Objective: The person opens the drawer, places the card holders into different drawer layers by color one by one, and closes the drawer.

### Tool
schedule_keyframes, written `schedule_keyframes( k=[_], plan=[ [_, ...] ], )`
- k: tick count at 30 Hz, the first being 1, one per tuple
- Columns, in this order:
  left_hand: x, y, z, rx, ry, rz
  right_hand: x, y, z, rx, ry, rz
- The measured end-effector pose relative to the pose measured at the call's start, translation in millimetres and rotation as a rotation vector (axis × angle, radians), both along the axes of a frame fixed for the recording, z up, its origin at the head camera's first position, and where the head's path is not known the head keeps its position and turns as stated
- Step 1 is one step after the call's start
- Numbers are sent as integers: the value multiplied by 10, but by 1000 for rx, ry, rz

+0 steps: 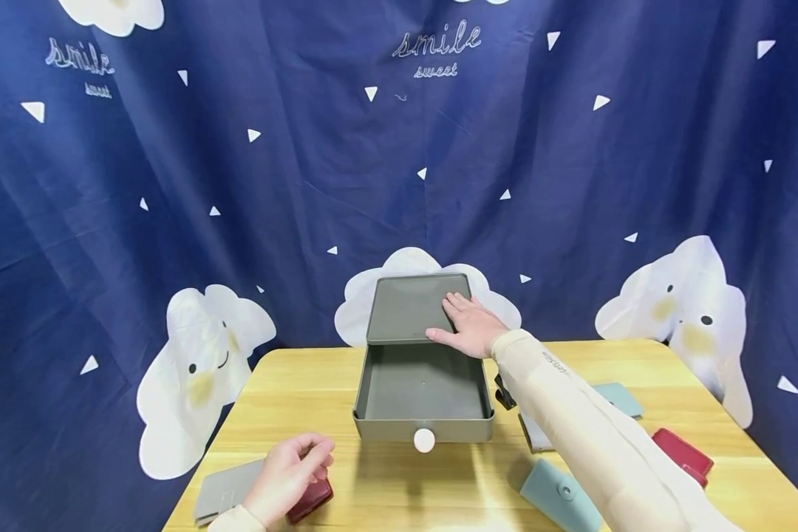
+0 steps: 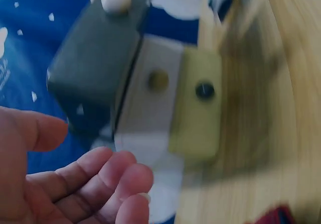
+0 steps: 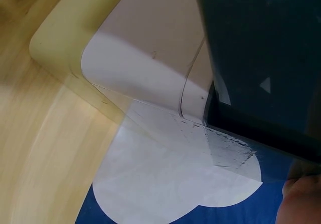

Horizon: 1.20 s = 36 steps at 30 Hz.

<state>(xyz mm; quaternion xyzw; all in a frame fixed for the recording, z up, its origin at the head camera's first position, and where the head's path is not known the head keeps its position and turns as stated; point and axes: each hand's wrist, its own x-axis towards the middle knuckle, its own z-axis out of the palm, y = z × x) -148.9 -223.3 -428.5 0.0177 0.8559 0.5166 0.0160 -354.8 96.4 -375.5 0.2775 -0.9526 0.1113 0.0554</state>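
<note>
The table [image 1: 319, 384] bears a box [image 1: 406, 314], edge under spread right hand [image 1: 470, 325]; loose left hand [image 1: 291, 471] hovers apart.

Head view: bright and rather even, the light apparently from above.
Table [image 1: 312, 391]: at 6 o'clock of the drawer [image 1: 389, 431], a soft shadow lay.
Curtain [image 1: 306, 89]: folds made darker bands.
Left wrist: motion blur was strong; the drawer unit [image 2: 100, 58] at 11 o'clock was smeared, the left hand [image 2: 65, 189] at 7 o'clock somewhat clearer.
Right wrist: dim toward 1 o'clock, on the dark panel [image 3: 271, 28]; a slanting shadow crossed the white panel [image 3: 145, 38].
</note>
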Motion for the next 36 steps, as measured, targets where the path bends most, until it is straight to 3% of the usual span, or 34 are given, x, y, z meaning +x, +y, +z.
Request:
schedule_keyframes(
  k=[7,14,19,25,32,36],
  plan=[
    [-104,-237,-116,-109,6,99,-20,57,-33,-20,8,0],
    [-202,-376,-199,-192,2,93,-40,82,-83,-21,18,12],
    [-304,-462,-217,-337,4,105,-31,72,-71,-27,14,14],
    [-416,-564,-245,-525,33,49,-33,53,-56,-3,23,5],
    [-492,-687,-430,-688,14,-85,-30,24,-53,-11,20,7],
    [-474,-721,-491,-776,-1,-119,-37,5,-57,-9,31,13]
  ],
)
